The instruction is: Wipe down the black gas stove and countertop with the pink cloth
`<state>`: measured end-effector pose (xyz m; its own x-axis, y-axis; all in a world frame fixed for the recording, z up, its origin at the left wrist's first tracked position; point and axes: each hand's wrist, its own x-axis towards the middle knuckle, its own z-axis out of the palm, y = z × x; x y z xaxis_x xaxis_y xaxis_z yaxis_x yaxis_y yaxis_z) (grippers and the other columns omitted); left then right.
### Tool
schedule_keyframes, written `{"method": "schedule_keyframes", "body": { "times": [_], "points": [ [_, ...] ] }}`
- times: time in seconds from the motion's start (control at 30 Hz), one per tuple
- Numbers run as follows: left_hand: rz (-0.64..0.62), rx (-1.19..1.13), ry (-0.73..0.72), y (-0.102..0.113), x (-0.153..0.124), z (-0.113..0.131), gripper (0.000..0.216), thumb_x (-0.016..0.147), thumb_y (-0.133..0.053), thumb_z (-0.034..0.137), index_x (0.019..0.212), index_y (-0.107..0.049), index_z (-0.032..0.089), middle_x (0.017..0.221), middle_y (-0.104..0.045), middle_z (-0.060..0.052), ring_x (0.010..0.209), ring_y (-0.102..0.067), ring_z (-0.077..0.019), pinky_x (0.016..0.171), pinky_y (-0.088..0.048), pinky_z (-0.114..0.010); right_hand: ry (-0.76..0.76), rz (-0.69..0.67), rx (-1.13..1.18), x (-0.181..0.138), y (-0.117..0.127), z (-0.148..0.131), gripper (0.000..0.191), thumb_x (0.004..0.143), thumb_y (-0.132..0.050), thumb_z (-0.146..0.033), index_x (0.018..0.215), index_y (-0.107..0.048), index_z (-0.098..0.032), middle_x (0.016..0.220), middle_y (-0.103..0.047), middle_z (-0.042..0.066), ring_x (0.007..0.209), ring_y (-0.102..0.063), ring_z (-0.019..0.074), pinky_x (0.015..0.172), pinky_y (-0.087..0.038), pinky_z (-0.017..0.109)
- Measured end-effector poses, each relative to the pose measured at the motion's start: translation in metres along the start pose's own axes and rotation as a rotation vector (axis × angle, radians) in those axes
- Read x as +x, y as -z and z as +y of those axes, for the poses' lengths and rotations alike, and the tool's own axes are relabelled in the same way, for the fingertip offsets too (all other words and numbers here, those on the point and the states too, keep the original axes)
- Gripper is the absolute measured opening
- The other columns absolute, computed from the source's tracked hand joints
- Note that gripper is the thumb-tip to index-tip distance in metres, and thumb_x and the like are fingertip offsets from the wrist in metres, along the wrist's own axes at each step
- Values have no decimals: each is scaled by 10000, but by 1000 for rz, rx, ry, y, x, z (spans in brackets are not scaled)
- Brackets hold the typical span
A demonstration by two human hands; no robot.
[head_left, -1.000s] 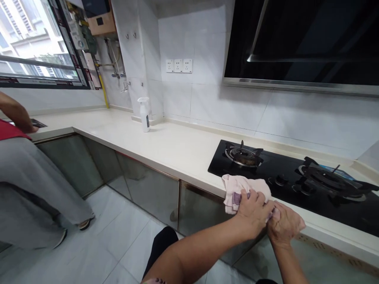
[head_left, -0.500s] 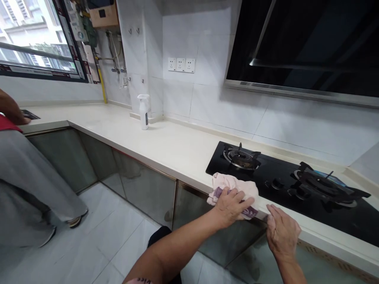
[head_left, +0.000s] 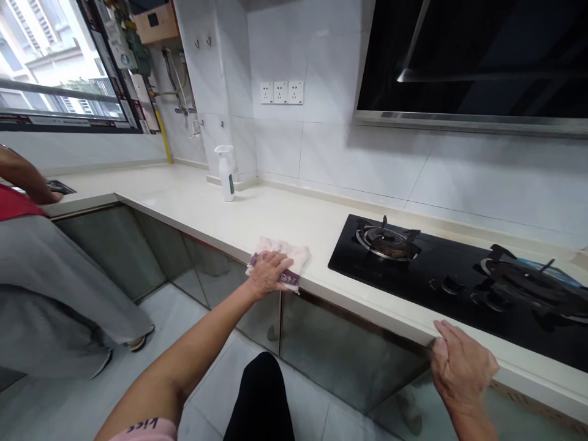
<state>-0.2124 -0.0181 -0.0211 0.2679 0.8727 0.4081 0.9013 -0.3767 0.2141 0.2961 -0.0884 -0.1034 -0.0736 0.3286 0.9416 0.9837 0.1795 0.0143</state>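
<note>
My left hand (head_left: pixel 269 274) presses a pale pink cloth (head_left: pixel 299 254) with a purple lettered band against the front edge of the cream countertop (head_left: pixel 206 220). Its fingers bend over the cloth, which hangs a little past the edge. Farther right, my right hand (head_left: pixel 463 361) leans on the counter's front edge before the gas hob (head_left: pixel 413 275). Its fingers lie together over the edge, with nothing held in them. A white spray bottle (head_left: pixel 226 174) stands upright toward the back, beyond the cloth.
Another person in grey trousers (head_left: pixel 59 294) stands at the left, a hand (head_left: pixel 46 193) on the counter near the sink. A black range hood (head_left: pixel 482 67) overhangs the hob. Below the counter are glass-fronted cabinets (head_left: pixel 340 349); my knee (head_left: pixel 260 398) is close to them.
My left hand has slid the cloth leftward along the counter edge, away from the hob. My right hand stays on the edge; the view has shifted slightly.
</note>
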Motion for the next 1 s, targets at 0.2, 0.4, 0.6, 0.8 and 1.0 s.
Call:
{"method": "schedule_keyframes", "body": {
  "times": [0.2, 0.4, 0.6, 0.8, 1.0],
  "points": [
    [95, 87, 239, 26, -9, -75, 633, 741, -815, 535, 1292, -667, 260, 1500, -571, -117, 1422, -406, -374, 1255, -121, -479, 39, 102, -26, -3, -13, 6, 308, 999, -484, -297, 1160, -731, -207, 1064, -795, 86, 973, -711, 262, 883, -367, 417],
    [227, 94, 500, 31, -12, -98, 508, 782, -714, 397, 1259, -617, 254, 1494, -549, -108, 1471, -343, -363, 1287, -98, -500, 14, 114, -36, -3, -14, 3, 309, 983, -482, -305, 1168, -718, -229, 1060, -791, 73, 960, -709, 260, 893, -344, 432],
    [396, -12, 626, 24, -4, -79, 479, 847, -650, 370, 1293, -603, 204, 1564, -430, -143, 1519, -292, -323, 1294, -156, -471, -18, 110, -8, -3, -17, -4, 334, 990, -460, -303, 1204, -703, -223, 1091, -777, 82, 971, -683, 255, 906, -321, 436],
    [629, -181, 934, 24, 23, -58, 512, 869, -677, 412, 1321, -587, 188, 1679, -146, -159, 1588, -141, -406, 1292, -171, -523, -24, 98, -16, -1, -14, -9, 303, 1002, -479, -303, 1185, -703, -215, 1118, -775, 85, 973, -668, 246, 924, -337, 424],
    [714, -234, 1190, 33, 43, -75, 641, 816, -718, 421, 1360, -459, 205, 1561, -274, -202, 1492, -300, -487, 1168, -344, -658, -68, 58, 11, 0, -12, -15, 286, 976, -516, -270, 1186, -704, -221, 1147, -770, 85, 1036, -679, 256, 963, -350, 417]
  ]
}}
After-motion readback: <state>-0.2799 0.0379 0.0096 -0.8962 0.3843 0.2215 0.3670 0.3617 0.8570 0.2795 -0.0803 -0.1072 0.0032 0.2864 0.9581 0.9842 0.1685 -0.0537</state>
